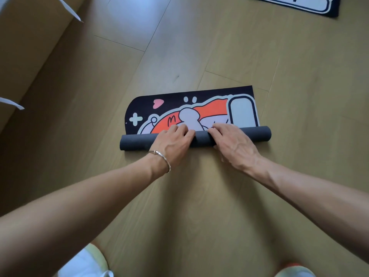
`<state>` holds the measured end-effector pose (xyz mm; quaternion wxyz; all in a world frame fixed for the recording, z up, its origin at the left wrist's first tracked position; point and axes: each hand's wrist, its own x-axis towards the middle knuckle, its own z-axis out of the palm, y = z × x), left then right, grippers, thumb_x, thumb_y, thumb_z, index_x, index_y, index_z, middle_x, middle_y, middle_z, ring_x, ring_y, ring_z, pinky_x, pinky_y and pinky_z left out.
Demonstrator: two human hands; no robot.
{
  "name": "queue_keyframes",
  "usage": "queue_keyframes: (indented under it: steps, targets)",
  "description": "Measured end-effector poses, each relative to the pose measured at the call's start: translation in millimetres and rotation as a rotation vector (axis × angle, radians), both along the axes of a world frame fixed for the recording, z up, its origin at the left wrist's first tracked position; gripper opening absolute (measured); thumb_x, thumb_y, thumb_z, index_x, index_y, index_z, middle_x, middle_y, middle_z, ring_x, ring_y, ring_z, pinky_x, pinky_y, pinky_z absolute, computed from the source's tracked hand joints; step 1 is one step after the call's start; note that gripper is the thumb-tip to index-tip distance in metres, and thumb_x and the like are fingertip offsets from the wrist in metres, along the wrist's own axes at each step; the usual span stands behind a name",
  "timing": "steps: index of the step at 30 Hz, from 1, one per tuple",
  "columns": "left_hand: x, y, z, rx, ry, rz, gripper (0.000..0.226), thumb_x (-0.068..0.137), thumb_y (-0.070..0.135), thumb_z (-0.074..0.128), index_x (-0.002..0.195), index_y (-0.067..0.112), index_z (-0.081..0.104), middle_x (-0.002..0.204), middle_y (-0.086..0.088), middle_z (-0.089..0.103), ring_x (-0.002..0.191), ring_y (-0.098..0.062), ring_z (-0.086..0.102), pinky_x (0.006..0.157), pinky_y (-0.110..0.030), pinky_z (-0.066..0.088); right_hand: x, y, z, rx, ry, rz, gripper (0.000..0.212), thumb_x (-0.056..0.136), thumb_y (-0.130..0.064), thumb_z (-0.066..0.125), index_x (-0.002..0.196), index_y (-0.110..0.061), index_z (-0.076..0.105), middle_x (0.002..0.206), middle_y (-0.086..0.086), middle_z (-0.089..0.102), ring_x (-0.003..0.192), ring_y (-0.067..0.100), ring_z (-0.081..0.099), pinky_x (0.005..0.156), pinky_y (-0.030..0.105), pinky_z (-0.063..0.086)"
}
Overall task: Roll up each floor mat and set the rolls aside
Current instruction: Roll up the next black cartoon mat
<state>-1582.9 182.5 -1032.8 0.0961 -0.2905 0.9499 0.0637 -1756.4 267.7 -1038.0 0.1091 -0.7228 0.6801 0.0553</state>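
The floor mat [191,110] is judged light, soft and pliable, with a grey rubbery backing likely grippy rather than slippery, so it is best taken near the middle of its roll [137,141], with pressure spread toward both ends. It is laid on the wooden floor [199,206], partly wound, the printed part flat beyond the roll. The roll is clasped at its middle by the left grip [171,142] and right grip [233,144], fingers curled over its top; a second mat [295,5] is left flat, well apart.
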Motion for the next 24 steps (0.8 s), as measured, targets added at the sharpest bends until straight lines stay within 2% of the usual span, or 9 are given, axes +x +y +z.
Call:
queue_keyframes:
  steps: [2,4,7,9,12,15,19,21,24]
  targets:
    - [-4.6,-8.1,-2.1,0.045,-0.002,0.041,0.024,0.095,0.014,0.044,0.119,0.013,0.047,0.113,-0.008,0.049,0.095,-0.028,0.051,0.072,-0.033,0.038,1.0,0.8,-1.1,-0.064,0.023,-0.013,0.044,0.065,-0.001,0.076,0.106,-0.002,0.061,0.099,0.016,0.059,0.083,0.032,0.058,0.077,0.04,0.05]
    - [-6.4,-14.5,-4.5,0.062,0.001,0.057,0.026,0.096,0.013,0.04,0.122,0.015,0.046,0.115,-0.007,0.049,0.095,-0.027,0.051,0.076,-0.032,0.038,1.9,0.2,-1.1,-0.081,0.043,-0.001,0.048,0.059,0.001,0.076,0.105,-0.002,0.061,0.097,0.017,0.058,0.081,0.033,0.057,0.077,0.041,0.051]
    - [-7.8,-19.7,-11.0,0.087,-0.008,0.088,0.035,0.094,0.013,0.039,0.128,0.015,0.045,0.122,-0.009,0.049,0.102,-0.029,0.051,0.087,-0.036,0.04,-0.9,-4.1,-4.1,-0.025,0.036,-0.014,0.072,0.045,0.003,0.08,0.114,0.003,0.058,0.101,0.02,0.059,0.088,0.037,0.057,0.082,0.045,0.051]
    - [-7.2,-21.7,-12.1,-0.003,0.055,0.109,0.035,0.088,0.015,0.048,0.122,0.012,0.053,0.119,-0.012,0.054,0.102,-0.032,0.055,0.084,-0.039,0.043,-3.4,-10.8,-3.5,0.01,0.04,-0.023,0.084,0.042,-0.001,0.083,0.121,0.004,0.055,0.108,0.019,0.059,0.097,0.038,0.058,0.088,0.045,0.048]
    - [-2.3,-21.5,-17.1,-0.099,0.093,0.093,0.035,0.075,0.022,0.07,0.106,0.011,0.06,0.099,-0.009,0.06,0.086,-0.031,0.06,0.072,-0.036,0.047,-3.9,-21.3,0.7,0.103,0.077,-0.018,0.092,0.069,-0.016,0.078,0.145,-0.002,0.029,0.14,0.014,0.042,0.13,0.035,0.037,0.108,0.045,0.028]
    - [-3.2,-23.3,-15.0,-0.087,0.054,0.084,0.036,0.075,0.016,0.071,0.108,0.012,0.057,0.1,-0.008,0.059,0.088,-0.03,0.058,0.076,-0.038,0.046,-5.3,-31.0,2.9,0.17,0.082,-0.041,0.082,0.088,-0.023,0.061,0.151,-0.009,0.01,0.152,0.007,0.026,0.141,0.028,0.02,0.115,0.042,0.015]
    - [-15.8,-35.1,-2.8,0.033,0.046,0.159,0.027,0.093,0.017,0.05,0.12,0.014,0.046,0.114,-0.007,0.052,0.101,-0.029,0.051,0.08,-0.035,0.037,-4.6,-36.7,5.6,0.093,0.051,-0.067,0.074,0.081,-0.014,0.064,0.145,-0.01,0.026,0.14,0.012,0.037,0.127,0.03,0.036,0.107,0.039,0.025]
    - [-18.8,-41.1,0.2,0.098,0.039,0.183,0.027,0.094,0.019,0.048,0.12,0.015,0.045,0.115,-0.005,0.052,0.102,-0.027,0.05,0.076,-0.033,0.033,-3.9,-35.4,5.7,0.029,0.045,-0.066,0.069,0.076,-0.011,0.068,0.138,-0.01,0.037,0.127,0.013,0.045,0.113,0.031,0.044,0.099,0.038,0.033]
    - [-17.5,-45.3,0.3,0.156,0.025,0.178,0.026,0.092,0.019,0.05,0.118,0.016,0.046,0.113,-0.004,0.054,0.101,-0.027,0.051,0.077,-0.036,0.039,-3.5,-35.3,7.2,0.038,0.053,-0.051,0.064,0.075,-0.014,0.072,0.131,-0.012,0.043,0.119,0.011,0.048,0.105,0.029,0.047,0.093,0.037,0.036]
